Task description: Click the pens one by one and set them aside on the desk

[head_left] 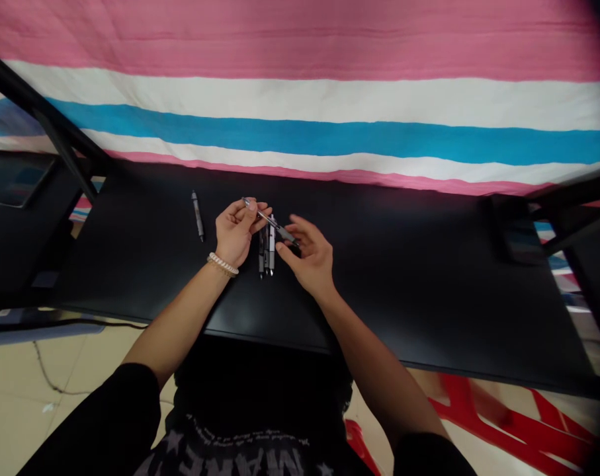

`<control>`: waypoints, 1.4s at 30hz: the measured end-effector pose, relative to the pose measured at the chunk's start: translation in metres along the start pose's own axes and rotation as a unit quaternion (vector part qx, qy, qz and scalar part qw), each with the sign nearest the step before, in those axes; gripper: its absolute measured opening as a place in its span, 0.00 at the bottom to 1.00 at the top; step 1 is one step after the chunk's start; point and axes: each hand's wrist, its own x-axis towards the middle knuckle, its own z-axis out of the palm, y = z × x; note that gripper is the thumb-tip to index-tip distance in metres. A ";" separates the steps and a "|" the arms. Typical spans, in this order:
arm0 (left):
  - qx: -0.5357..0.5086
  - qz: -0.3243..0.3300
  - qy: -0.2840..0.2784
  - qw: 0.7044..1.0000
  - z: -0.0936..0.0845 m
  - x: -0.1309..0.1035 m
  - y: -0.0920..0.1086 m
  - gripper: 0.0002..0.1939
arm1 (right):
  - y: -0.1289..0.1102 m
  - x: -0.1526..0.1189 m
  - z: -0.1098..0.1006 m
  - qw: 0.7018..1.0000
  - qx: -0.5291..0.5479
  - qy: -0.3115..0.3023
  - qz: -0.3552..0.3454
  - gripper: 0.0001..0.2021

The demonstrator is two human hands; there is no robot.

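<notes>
My left hand (240,228), with a beaded bracelet at the wrist, pinches the upper end of a grey and silver pen (274,225). The pen slants down to the right above the table. My right hand (309,254) is at the pen's grey lower end, thumb and fingers spread apart; whether they touch it I cannot tell. Below and between my hands several pens (266,254) lie side by side, one of them white, their upper ends partly hidden. Farther left a single grey pen (198,217) rests on the black table (403,277).
A pink, white and blue striped cloth (329,99) hangs along the table's back edge. Dark metal frame bars (64,152) rise at the left. A dark flat object (518,231) lies at the right end. Below the front edge stands a red stool (498,416); a cable (46,377) trails on the floor.
</notes>
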 end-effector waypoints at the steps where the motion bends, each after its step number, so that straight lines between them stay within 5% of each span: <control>1: 0.000 0.000 0.000 1.000 0.000 0.000 0.000 0.19 | 0.000 0.000 0.000 1.000 0.017 -0.003 0.019 0.12; 6: 0.012 0.001 0.010 1.000 0.000 0.000 0.000 0.18 | -0.002 0.002 0.001 0.999 0.053 -0.007 0.009 0.11; 10: 0.037 -0.001 0.009 0.999 -0.001 0.001 0.001 0.19 | 0.000 0.000 0.002 0.994 0.084 -0.020 0.074 0.14; 18: 0.035 0.034 0.083 0.995 -0.021 0.021 0.016 0.12 | -0.004 -0.006 0.003 0.999 0.007 0.036 0.027 0.08; 25: 0.050 -0.039 0.016 0.998 -0.002 0.003 0.001 0.13 | 0.001 -0.010 0.005 0.998 -0.025 0.049 0.020 0.09; 30: 0.039 -0.038 0.006 0.999 -0.001 0.001 -0.002 0.14 | -0.003 -0.007 0.006 0.993 0.032 -0.006 0.115 0.17; 33: 0.034 -0.018 0.018 0.999 -0.004 0.005 0.000 0.15 | -0.004 -0.005 0.006 0.996 0.032 0.003 0.078 0.24; 37: 0.036 -0.016 0.031 0.999 -0.006 0.007 0.001 0.14 | -0.004 -0.005 0.003 0.997 0.002 -0.034 0.076 0.16; 42: 0.029 -0.007 0.023 0.999 -0.005 0.006 0.000 0.14 | -0.005 -0.003 0.000 0.996 -0.005 -0.034 0.081 0.17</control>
